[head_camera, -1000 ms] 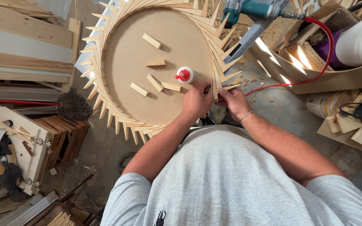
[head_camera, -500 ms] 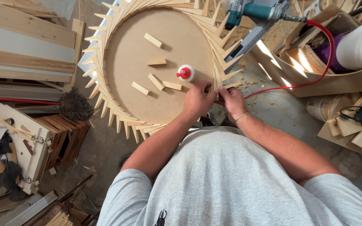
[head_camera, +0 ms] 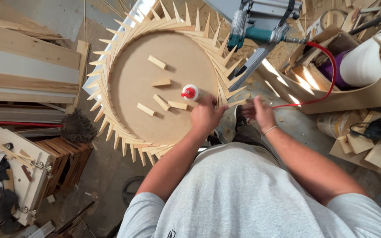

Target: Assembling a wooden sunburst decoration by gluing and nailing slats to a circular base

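Wooden sunburst ring [head_camera: 111,92] | left hand [head_camera: 206,115] has shifted onto lower-right rim, fingers pressing a wedge | right hand [head_camera: 259,112] — pinching 1 sliver — unchanged | glue bottle [head_camera: 191,92] stays upright at centre

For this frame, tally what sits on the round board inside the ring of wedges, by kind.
Loose wooden blocks: 5
Glue bottle, red cap: 1
Total on the round board: 6
The left hand rests at the ring of wedges.
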